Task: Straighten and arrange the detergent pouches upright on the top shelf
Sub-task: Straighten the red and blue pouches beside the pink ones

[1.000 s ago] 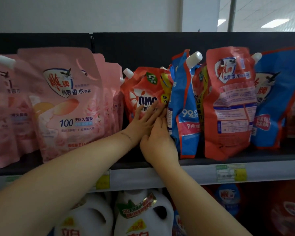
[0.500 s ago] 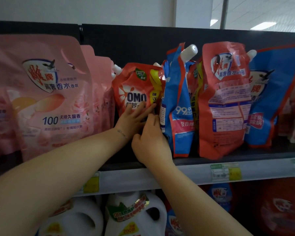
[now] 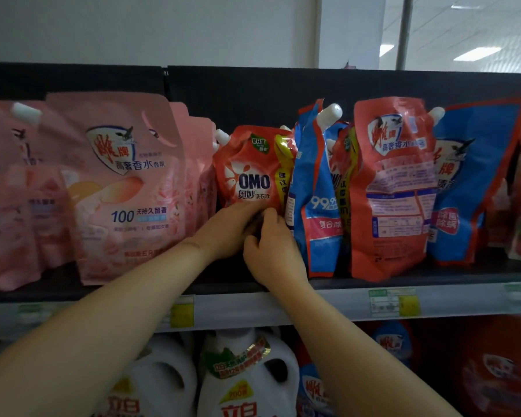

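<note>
Both forearms reach up over the top shelf (image 3: 313,305) lip. Right grip (image 3: 272,251): fingers curled at the lower right corner of the OMO pouch (image 3: 250,173), looks like a pinch on its base edge. Left grip (image 3: 223,230): flat on the pouch's lower front, fingers roughly straight, tips hidden behind the right. Pouch sits mid-shelf, top looks tilted, right edge tucked behind the blue pouch (image 3: 312,194); pink pouches (image 3: 127,188) just left. Step in hand, I'd say: stand it square. Suggest seating the base flat on the shelf first, then turning the face forward. Probably soft and bottom-heavy, so steer from the base; pushing the top would likely fold it. The blue pouch leans and may flop into the gap.
</note>
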`<state>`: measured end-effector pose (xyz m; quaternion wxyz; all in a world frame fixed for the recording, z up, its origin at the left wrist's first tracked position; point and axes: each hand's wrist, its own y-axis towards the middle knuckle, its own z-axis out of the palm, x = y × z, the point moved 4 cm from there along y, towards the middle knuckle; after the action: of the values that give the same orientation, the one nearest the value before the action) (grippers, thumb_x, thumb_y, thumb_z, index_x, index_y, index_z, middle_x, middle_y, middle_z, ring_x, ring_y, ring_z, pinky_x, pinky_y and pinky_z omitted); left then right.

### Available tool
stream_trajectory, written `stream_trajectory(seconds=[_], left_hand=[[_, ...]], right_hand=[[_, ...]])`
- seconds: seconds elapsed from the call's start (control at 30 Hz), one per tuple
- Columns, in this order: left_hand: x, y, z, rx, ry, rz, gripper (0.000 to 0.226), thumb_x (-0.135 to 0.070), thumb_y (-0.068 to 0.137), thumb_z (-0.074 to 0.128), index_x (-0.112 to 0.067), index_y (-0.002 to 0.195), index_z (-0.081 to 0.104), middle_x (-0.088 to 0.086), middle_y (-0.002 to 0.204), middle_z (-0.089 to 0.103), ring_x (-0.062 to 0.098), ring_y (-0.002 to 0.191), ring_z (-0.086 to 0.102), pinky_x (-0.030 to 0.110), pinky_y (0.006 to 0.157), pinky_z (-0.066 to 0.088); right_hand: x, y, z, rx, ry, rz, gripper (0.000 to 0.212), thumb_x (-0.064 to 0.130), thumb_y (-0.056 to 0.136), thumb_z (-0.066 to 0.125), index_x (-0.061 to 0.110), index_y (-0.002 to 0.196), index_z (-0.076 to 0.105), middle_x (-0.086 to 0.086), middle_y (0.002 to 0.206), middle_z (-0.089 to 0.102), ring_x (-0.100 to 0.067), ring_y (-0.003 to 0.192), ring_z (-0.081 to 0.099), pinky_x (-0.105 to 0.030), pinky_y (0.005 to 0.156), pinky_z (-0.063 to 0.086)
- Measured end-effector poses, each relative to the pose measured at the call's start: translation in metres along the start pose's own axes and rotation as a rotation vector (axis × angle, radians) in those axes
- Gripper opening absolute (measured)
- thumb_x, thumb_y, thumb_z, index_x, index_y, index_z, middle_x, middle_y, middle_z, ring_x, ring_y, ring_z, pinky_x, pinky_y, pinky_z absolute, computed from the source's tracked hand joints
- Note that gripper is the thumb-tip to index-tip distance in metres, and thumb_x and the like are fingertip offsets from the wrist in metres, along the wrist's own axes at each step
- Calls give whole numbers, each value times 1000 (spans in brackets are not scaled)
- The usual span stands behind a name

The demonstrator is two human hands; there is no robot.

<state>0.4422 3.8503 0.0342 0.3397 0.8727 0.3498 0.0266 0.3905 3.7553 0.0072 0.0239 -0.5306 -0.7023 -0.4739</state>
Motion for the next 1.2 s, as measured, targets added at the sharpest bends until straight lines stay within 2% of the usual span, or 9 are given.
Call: stream_trajectory(seconds=[0.1,0.23,0.4,0.47,0.6,0.73,0.93,1.07,1.2], left_hand=[[-5,-20,-5,22,-83,-54,37,-11,91,55,-27,124,55,-5,126,60,9,118,53,32,106,40],[-20,-28,-9,45,-281,-196,44,-10,91,55,-26,130,44,-8,118,58,7,107,55,20,94,42],[-48,-26,5,-23,-448,-265,69,-14,86,67,-18,140,24,-6,122,52,6,106,54,8,80,46],[-61,-18,20,-38,-466,-233,72,-23,83,68,-19,138,23,-6,122,52,6,110,52,10,89,44],[-70,-4,47,-176,-310,-295,55,-32,92,55,-11,139,36,19,135,51,27,118,55,37,102,43],[-71,-5,61,-244,-381,-381,68,-2,87,59,-8,143,22,19,134,46,31,121,49,31,97,40],[-62,2,72,-151,-569,-374,92,-17,74,74,-26,143,12,3,135,45,19,124,48,39,104,43],[-59,0,78,-131,-682,-371,107,-21,69,84,-34,144,8,-4,137,45,11,122,48,30,99,43],[-56,-1,81,-110,-684,-383,113,-31,65,84,-41,145,5,-2,143,40,15,128,45,44,107,41]], right_hand=[[8,-7,-4,-78,-28,-164,16,18,89,49,11,103,53,-5,96,60,-24,81,60,-38,66,50],[14,-19,-14,-296,-42,-374,21,23,83,44,9,83,60,-3,78,60,-18,64,55,-26,52,37],[-1,-25,-55,-516,82,-219,22,30,84,38,16,71,47,7,70,48,-13,69,46,-24,54,33],[-14,-26,-64,-492,136,-73,25,28,89,41,20,66,40,9,65,45,-13,66,45,-27,54,30],[-40,-24,-64,-304,300,162,39,21,96,44,19,57,46,3,59,51,-12,57,47,-30,55,32],[-43,-20,-69,-214,266,191,41,22,96,42,17,56,47,0,60,53,-12,56,47,-29,50,30],[-50,-16,-79,-190,226,202,38,17,92,44,13,54,46,-2,58,53,-12,51,47,-25,46,33],[-68,-17,-100,-210,152,221,40,17,93,46,14,53,47,0,58,53,-11,51,47,-24,48,33],[-84,-16,-121,-214,109,234,39,18,94,50,12,55,52,0,57,54,-10,49,49,-21,47,37]])
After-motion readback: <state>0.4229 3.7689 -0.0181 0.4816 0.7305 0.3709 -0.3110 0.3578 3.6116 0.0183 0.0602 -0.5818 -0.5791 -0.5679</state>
